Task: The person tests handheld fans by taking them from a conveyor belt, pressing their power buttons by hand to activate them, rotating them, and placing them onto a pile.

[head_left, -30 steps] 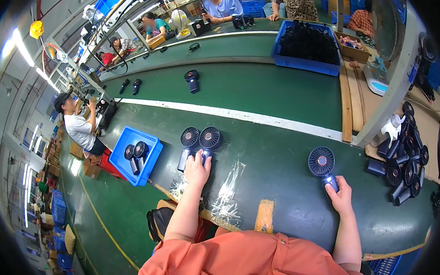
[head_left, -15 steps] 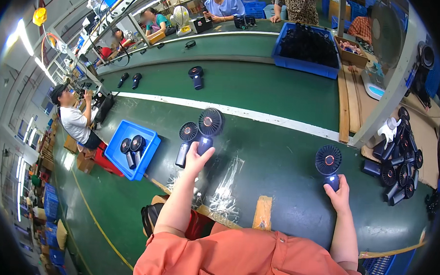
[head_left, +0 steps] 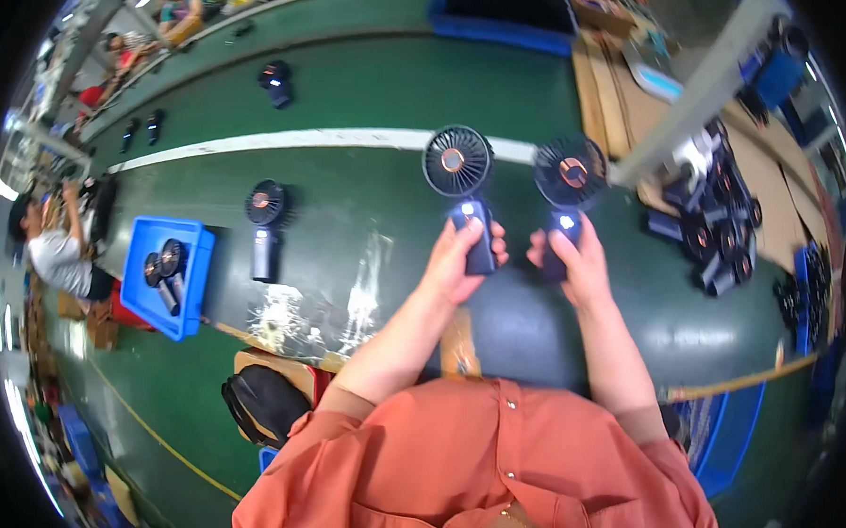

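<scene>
Side by side in front of me are two dark handheld fans, heads up. My left hand (head_left: 456, 258) is wrapped round the handle of the left fan (head_left: 458, 162), thumb on its front by a small light. In my right hand (head_left: 584, 260) is the right fan (head_left: 570, 172), its handle gripped and a light glowing on it. The two fans are close but apart. Another handheld fan (head_left: 264, 250) lies on the green table to the left. Farther left, a blue tray (head_left: 193, 296) holds two fans (head_left: 167, 270).
A pile of fans (head_left: 718, 216) lies on cardboard at the right, by a slanted metal post (head_left: 700, 92). Beyond the white line (head_left: 353, 140), several fans rest on the green surface, one fan (head_left: 276, 84) nearest. A blue bin (head_left: 509, 32) stands at the back.
My hands have come together, each carrying its fan. The left fan has moved away from the one lying on the table. The view has turned, and surroundings have shifted left.
</scene>
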`<action>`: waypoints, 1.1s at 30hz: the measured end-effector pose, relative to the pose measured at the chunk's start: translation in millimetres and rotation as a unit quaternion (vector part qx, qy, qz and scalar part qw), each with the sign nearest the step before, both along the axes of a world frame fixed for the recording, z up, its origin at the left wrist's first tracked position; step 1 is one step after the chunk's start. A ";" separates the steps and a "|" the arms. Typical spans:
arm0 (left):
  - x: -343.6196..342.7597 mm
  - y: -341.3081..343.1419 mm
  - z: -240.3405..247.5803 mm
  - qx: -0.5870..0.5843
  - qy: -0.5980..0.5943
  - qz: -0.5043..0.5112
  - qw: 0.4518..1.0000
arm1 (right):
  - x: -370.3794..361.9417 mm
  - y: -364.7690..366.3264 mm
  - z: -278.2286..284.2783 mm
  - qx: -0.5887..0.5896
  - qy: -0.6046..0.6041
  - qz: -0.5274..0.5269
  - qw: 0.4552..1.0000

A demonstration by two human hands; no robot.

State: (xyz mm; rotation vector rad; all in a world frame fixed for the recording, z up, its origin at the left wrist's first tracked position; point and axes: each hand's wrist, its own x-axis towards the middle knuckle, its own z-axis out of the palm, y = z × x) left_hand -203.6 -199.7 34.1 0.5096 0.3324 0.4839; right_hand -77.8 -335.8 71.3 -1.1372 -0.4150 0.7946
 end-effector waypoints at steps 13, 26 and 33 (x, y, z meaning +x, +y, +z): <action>13.4 8.1 -25.7 0.098 0.056 -0.045 0.993 | 20.0 13.3 -56.4 -0.010 0.007 0.055 0.998; 8.7 4.2 -26.4 0.232 0.100 -0.007 0.968 | 16.4 11.5 -56.7 0.030 0.028 0.078 0.996; 24.6 5.3 -29.1 0.232 0.085 -0.002 0.969 | 29.5 11.9 -58.4 0.044 0.006 0.075 0.996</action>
